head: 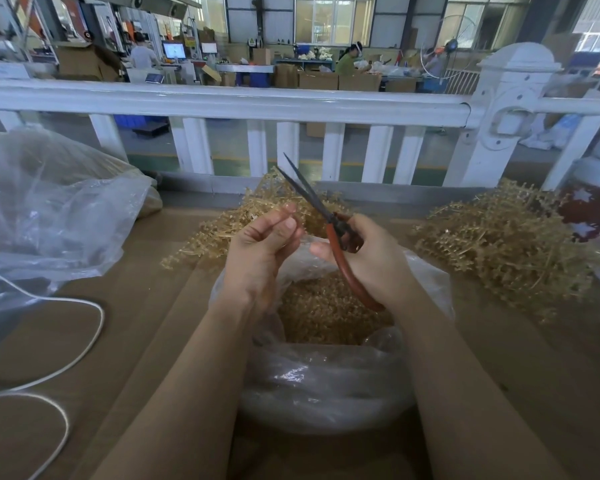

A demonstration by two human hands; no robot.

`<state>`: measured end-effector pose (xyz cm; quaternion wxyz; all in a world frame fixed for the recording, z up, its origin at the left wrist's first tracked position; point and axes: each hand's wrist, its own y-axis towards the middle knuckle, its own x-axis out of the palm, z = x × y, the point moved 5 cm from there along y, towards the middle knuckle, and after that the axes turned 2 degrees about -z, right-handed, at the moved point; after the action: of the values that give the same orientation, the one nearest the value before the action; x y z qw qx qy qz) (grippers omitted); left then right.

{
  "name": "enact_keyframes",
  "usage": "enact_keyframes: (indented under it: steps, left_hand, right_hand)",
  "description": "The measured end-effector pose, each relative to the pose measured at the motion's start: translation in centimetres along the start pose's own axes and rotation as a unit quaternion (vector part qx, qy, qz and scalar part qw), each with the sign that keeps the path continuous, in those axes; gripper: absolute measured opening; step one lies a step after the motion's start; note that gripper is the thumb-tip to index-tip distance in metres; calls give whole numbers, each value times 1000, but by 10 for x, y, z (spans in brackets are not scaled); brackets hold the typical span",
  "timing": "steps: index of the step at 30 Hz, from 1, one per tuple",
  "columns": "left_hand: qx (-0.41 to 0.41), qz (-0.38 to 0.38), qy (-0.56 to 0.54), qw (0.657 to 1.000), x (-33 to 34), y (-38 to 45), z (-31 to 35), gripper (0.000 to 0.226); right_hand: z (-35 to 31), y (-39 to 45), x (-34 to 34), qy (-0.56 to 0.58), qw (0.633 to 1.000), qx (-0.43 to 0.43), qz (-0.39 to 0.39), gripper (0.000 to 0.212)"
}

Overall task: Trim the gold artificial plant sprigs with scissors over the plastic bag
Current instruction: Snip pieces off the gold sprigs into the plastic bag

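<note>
Over the plastic bag (326, 382), already holding gold trimmings, the left hand (260, 251) pinched a sprig (291, 206) while the right hand (371, 258) gripped part-open scissors (326, 216); untrimmed sprig heaps (499, 237) lay behind and beside the bag.

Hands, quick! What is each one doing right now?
Left hand: fingers pinched together, maybe on a small sprig piece; too small to tell.
Right hand: grips the red-handled scissors, blades slightly apart.

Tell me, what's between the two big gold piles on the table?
In the head view, between the left gold pile and the right gold pile, both hands work over the plastic bag: the right hand holds the scissors.
</note>
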<state>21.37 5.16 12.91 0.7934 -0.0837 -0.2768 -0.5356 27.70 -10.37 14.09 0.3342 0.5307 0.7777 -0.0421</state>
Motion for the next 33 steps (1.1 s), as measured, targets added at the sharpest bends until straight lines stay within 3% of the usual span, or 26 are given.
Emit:
enact_keyframes:
  steps: [11, 23, 33]
  left_hand:
    - [45, 2, 34, 998, 2, -3, 7, 16]
    - [101, 4, 79, 992, -1, -2, 9, 18]
    - [128, 0, 75, 989, 3, -5, 13, 27]
  right_hand:
    - [8, -5, 5, -80, 995, -46, -28, 52]
    - [11, -3, 4, -165, 983, -69, 28, 64]
    - [0, -8, -6, -229, 966, -95, 76, 58]
